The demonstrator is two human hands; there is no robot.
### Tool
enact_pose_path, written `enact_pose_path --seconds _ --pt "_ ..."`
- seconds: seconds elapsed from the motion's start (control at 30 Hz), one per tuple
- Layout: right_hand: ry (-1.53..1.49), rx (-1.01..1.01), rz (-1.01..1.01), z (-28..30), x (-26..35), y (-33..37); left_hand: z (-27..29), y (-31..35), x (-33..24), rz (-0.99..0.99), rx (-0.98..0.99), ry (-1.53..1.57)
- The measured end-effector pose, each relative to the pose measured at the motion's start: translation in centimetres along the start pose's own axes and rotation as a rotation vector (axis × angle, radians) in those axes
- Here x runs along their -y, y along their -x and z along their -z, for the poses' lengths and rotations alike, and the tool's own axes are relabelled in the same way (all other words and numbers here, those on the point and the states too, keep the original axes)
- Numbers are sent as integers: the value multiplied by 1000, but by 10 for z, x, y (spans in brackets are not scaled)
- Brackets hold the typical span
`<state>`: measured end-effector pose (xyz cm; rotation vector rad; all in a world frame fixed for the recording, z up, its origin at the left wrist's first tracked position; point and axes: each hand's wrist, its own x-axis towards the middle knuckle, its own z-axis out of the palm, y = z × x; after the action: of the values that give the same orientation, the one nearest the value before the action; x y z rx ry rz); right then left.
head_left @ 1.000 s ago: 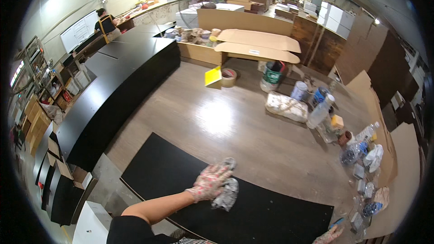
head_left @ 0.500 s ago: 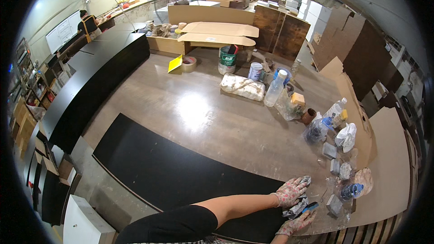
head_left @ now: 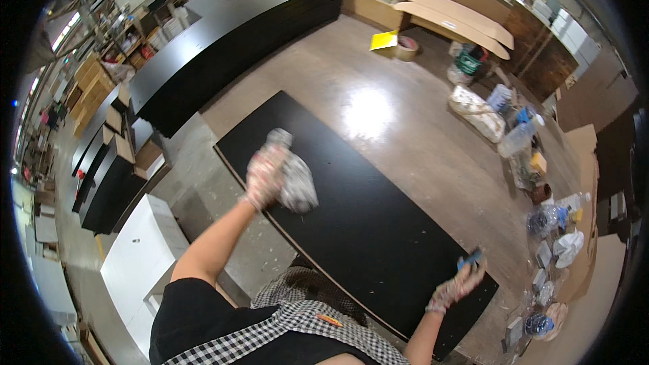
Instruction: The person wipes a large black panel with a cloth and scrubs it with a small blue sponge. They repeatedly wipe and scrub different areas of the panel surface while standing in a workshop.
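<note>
A long black panel (head_left: 362, 220) lies flat along the near side of the brown worktable (head_left: 419, 138). My left hand (head_left: 265, 174), in a patterned glove, is closed on a crumpled grey-white rag (head_left: 299, 186) over the panel's left half; motion blurs both. Near the panel's right end is my right hand (head_left: 458, 288), gloved as well, with its fingers round a small blue tool (head_left: 470, 259). Its exact kind is too blurred to tell.
Stacked black panels (head_left: 250, 40) stand at the far left. A tape roll (head_left: 405, 49) and a green can (head_left: 466, 62) sit farther back. Bottles (head_left: 520, 136), grey blocks (head_left: 543, 255) and a white bag (head_left: 568, 249) line the right side. A white cabinet (head_left: 138, 257) stands at lower left.
My left hand has swept with the rag from the panel's right end to its left half. My right hand stays near the right end, holding the blue tool. The view has turned left.
</note>
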<state>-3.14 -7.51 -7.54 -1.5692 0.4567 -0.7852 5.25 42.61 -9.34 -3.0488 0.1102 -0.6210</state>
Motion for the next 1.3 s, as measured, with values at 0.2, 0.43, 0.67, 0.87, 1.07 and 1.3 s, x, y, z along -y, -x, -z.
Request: enact_pose_path --seconds 0.2,0.43,0.67,0.87,1.07,1.3 --pt "67 356 34 -152 -12 -13 23 13 207 862 -2 -32" --pt "134 639 60 -186 -23 -20 86 89 -18 -272 208 318" --pt "57 610 -33 -173 11 11 99 76 -117 -771 393 352" --pt "44 388 344 -33 143 -39 156 43 -112 -940 429 239" --pt "-172 156 349 133 265 -38 241 -76 -100 -946 259 246" --pt "-35 11 328 109 222 9 176 -220 -161 -694 -52 475"
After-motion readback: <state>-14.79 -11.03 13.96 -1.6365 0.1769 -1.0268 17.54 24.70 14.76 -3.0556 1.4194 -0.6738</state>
